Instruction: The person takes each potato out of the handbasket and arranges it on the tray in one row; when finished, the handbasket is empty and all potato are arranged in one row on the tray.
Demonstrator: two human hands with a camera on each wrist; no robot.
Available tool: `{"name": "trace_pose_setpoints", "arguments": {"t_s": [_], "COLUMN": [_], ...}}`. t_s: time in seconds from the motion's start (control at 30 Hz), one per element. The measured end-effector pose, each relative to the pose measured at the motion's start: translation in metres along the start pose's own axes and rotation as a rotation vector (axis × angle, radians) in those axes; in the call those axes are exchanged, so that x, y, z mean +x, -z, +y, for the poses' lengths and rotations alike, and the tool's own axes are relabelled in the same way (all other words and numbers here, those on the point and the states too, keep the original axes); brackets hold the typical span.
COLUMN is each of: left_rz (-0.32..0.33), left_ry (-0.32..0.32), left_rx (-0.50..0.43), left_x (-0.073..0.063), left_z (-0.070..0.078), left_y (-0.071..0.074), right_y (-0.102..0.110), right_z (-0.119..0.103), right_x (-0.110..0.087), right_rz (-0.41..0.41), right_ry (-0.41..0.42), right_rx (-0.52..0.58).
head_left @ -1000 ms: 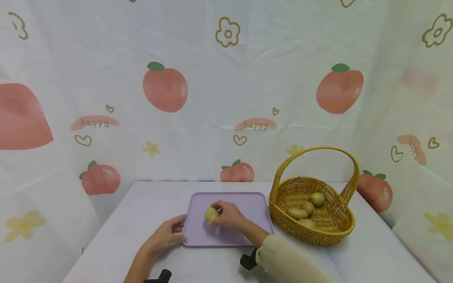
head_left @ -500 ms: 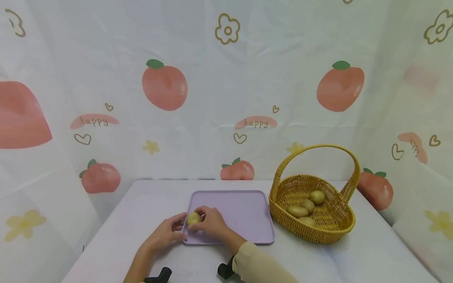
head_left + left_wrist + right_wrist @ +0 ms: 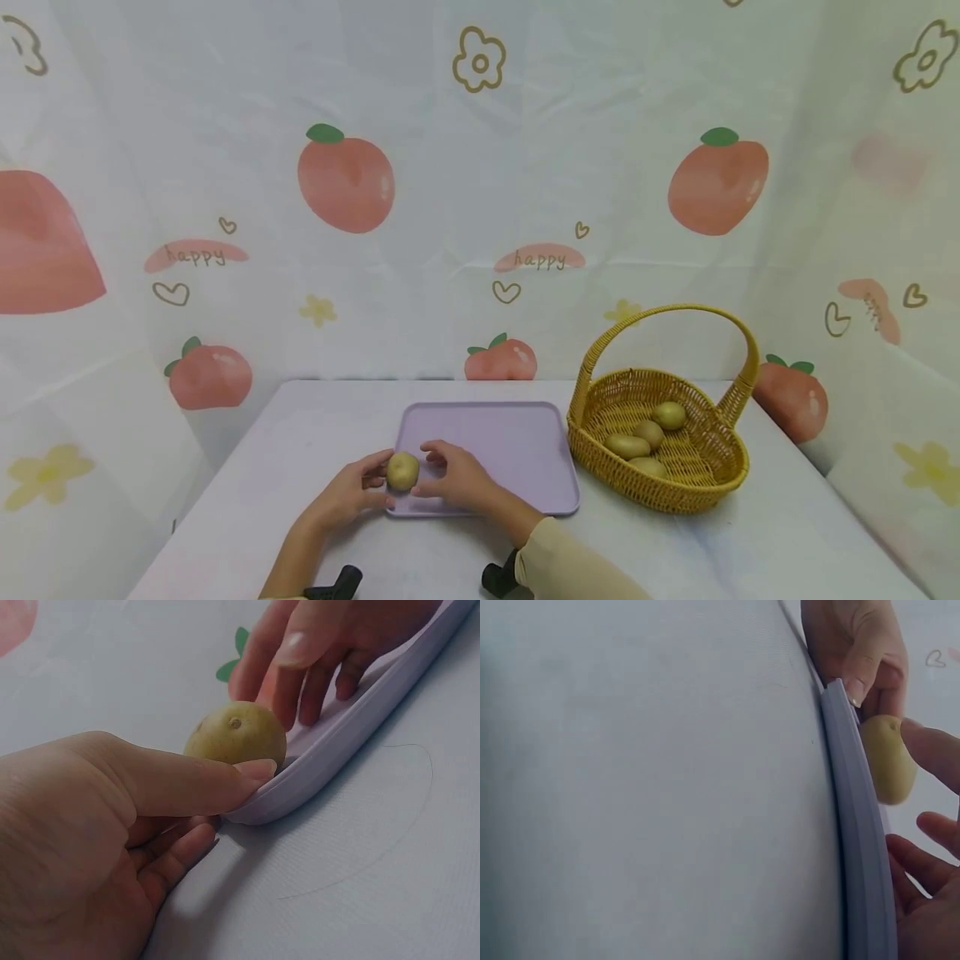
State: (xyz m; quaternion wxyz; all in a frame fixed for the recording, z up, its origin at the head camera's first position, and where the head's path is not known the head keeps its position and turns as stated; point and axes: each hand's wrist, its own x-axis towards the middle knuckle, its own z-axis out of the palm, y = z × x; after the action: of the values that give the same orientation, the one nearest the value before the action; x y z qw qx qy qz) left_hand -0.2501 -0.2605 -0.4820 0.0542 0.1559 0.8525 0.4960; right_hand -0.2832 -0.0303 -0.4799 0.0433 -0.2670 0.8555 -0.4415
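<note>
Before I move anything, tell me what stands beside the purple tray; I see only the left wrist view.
Observer: In the head view, a yellow wicker basket stands on the table, just to the right of the purple tray.
Operator: Look inside it and give me a count of what shows.
Observer: Four rounded pieces show inside.
Operator: Now place the round yellowish item for me, relative to that basket.
Observer: It sits by the tray's left edge, toward the near corner, so at the end of the tray away from the basket.
</note>
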Motion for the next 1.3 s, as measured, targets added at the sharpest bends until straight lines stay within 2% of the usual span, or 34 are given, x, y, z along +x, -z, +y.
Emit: {"name": "trace_pose_setpoints", "arguments": {"t_s": [0.2,0.47,0.6,0.8,0.97,1.13,1.3], "left_rz": [0.021,0.023,0.003,0.01,0.017,0.019,0.02], "left_ry": [0.051,0.055,0.048,0.036,0.045,0.046,0.044], "left_rx": [0.002,0.009,0.006,0.021,0.023,0.028,0.031], "left_x": [0.0,0.001,0.0,0.001,0.001,0.002,0.001], "left_z": [0.0,-0.005,-0.009,-0.006,-0.003,-0.003,-0.004], "left_y": [-0.002,-0.001,-0.001,-0.001,-0.001,-0.001,-0.002], "right_y": [0.022,0.061,0.084,0.132,0.178,0.223,0.265], "right_z": [0.007,0.011,0.01,0.004,0.005,0.011,0.019], "right_x": [-0.018,-0.04,-0.058,-0.083,-0.098,-0.105,-0.103], "right_rz": [-0.008,-0.052,-0.065,-0.08,-0.141,-0.236,-0.288], "right_ry": [-0.005,-0.028,0.007,0.064,0.113,0.088,-0.003], "right_rx": [0.035,0.119,0.145,0.15,0.092,0.087,0.08]}}
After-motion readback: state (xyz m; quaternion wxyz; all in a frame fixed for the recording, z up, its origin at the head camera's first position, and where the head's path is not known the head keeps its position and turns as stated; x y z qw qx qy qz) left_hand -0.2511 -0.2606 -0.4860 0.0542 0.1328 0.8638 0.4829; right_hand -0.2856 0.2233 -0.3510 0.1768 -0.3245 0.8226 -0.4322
